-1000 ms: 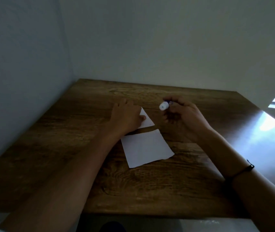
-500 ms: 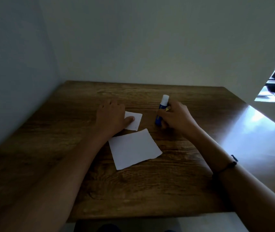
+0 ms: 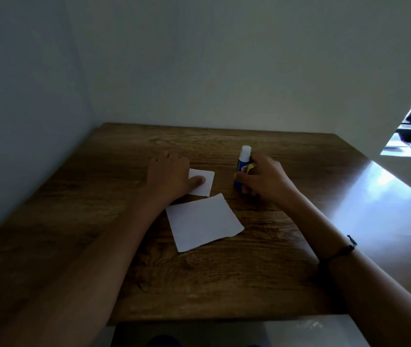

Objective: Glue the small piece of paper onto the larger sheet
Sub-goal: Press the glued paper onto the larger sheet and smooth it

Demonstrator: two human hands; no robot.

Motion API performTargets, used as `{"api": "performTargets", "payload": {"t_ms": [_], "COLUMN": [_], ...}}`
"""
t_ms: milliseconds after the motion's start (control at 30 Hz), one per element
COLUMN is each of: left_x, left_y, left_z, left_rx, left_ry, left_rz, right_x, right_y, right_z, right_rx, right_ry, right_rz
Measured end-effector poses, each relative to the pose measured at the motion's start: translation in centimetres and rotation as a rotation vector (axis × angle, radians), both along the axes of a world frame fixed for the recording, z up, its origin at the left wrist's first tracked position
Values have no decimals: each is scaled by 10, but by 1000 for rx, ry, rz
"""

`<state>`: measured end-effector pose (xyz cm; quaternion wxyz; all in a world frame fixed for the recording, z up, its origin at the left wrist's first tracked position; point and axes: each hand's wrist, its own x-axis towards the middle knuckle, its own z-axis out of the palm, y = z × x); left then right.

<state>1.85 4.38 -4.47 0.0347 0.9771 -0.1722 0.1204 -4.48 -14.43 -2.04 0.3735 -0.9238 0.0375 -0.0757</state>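
The right hand (image 3: 264, 176) is wrapped around an upright blue glue stick (image 3: 242, 166) standing on the wooden table (image 3: 224, 276); its white cap points up. The left hand (image 3: 172, 176) lies flat, thumb pressing the small piece of paper (image 3: 205, 182); the larger sheet (image 3: 203, 222) lies just nearer, apart from both hands.

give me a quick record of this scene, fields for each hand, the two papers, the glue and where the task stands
left hand: pressing flat on the small paper, thumb on top of it
right hand: gripping the glue stick
glue stick: upright on the table, white end up
small paper: flat on the table, beyond the larger sheet
larger sheet: flat, bare, no hand on it
task state: small paper not yet on the larger sheet
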Motion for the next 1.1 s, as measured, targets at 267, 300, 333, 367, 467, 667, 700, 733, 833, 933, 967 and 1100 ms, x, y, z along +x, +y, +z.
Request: {"api": "performTargets", "payload": {"t_ms": [267, 300, 333, 367, 467, 667, 700, 733, 833, 933, 967, 1100], "left_x": [0, 0, -1, -1, -5, -18, -23, -29, -55, -88, -100, -143], "left_y": [1, 1, 1, 1, 2, 4, 6, 7, 10, 7, 5, -9], "left_z": [2, 2, 1, 1, 0, 1, 2, 2, 4, 3, 2, -5], "left_rx": [11, 8, 0, -13, -32, -61, -63, -65, -67, -42, -35, -112], "left_ry": [65, 65, 65, 62, 51, 51, 52, 53, 54, 29, 5, -38], "left_rz": [11, 14, 14, 16, 23, 57, 65, 71, 88, 104, 121, 202], "right_x": [-27, -28, -28, -27, -24, -37, -43, -50, -74, -89, -90, -88], "right_y": [2, 9, 18, 26, 43, 44, 38, 29, -9, -41, -46, -40], "right_z": [-3, -6, -8, -10, -12, -6, -4, -2, 2, 4, 4, 0], "right_rx": [-98, -179, -253, -317, -426, -340, -299, -250, -67, 236, 316, 453], "right_ry": [117, 136, 149, 151, 109, 44, 36, 40, 35, -51, -75, -68], "right_rz": [-65, -14, 27, 55, 113, 138, 123, 115, 83, -30, -49, -36]}}
